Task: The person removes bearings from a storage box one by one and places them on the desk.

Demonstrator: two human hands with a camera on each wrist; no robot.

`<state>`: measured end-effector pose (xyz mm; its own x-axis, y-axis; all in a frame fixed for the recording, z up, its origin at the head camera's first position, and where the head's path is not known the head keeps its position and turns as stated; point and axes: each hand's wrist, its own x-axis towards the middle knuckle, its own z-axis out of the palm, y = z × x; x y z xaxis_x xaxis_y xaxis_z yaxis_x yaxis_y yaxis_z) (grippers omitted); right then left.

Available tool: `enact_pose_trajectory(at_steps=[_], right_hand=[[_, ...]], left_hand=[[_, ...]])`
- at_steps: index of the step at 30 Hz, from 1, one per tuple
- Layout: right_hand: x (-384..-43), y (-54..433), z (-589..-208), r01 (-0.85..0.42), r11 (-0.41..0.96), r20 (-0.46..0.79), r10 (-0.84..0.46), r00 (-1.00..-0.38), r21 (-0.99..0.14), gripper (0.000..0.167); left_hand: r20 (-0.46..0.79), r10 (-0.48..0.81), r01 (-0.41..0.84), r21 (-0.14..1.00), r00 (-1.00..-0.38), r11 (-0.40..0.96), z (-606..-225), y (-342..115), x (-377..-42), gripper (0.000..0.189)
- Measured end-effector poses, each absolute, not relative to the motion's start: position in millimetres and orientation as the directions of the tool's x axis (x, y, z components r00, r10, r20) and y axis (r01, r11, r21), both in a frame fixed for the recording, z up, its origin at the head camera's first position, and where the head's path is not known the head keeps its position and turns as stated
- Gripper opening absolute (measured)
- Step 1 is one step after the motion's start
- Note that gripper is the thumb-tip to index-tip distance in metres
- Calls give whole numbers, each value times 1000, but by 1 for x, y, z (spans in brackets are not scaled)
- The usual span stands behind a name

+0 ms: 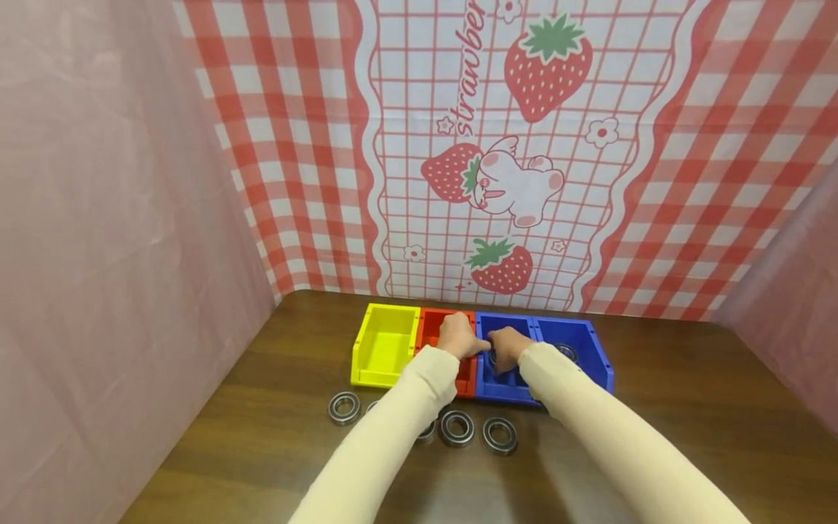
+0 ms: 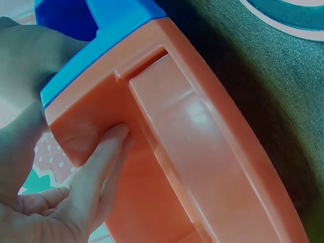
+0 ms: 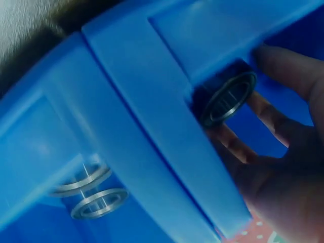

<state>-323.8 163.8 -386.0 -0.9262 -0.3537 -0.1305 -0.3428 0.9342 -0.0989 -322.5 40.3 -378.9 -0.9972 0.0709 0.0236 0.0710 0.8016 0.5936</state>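
My left hand (image 1: pixel 458 335) reaches into the red bin (image 2: pixel 202 119); its fingers (image 2: pixel 104 167) extend down along the inside, holding nothing visible. Beside it, my right hand (image 1: pixel 509 348) is inside the left blue bin (image 1: pixel 504 391). There it holds a metal ball bearing (image 3: pixel 230 101) at the rim, thumb on one side and fingers on the other, close to the bin's front wall. The fingertips are partly hidden behind the bearing. In the adjoining right blue bin (image 1: pixel 592 351), bearings (image 3: pixel 98 203) lie near the front.
A yellow bin (image 1: pixel 386 351) adjoins the red one at the left end of the row. On the wooden table (image 1: pixel 262 429), several bearings (image 1: pixel 500 435) lie in front of the bins, some partly covered by the left sleeve. A strawberry-print cloth (image 1: pixel 314 153) hangs behind.
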Motion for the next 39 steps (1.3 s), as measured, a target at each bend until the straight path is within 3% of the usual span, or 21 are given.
enact_pose_trajectory(at_steps=[8, 14, 24, 30, 39], right_hand=[[-328, 161, -401, -233, 960, -169, -259, -951, -156, 65], [-323, 164, -402, -283, 948, -120, -300, -946, -146, 64], [-315, 179, -399, -478, 877, 77, -480, -874, 37, 47], [-305, 186, -392, -502, 865, 106, -501, -859, 22, 44], [-281, 193, -388, -563, 826, 225, -554, -802, 28, 22]], left_hand=[[51, 78, 93, 573, -996, 814, -380, 39, -323, 45], [46, 65, 80, 595, -997, 800, -381, 42, -322, 45], [35, 62, 71, 600, -997, 797, -380, 40, -324, 44], [14, 54, 51, 609, -998, 792, -380, 40, -324, 42], [9, 53, 46, 629, -999, 776, -381, 42, -325, 38]])
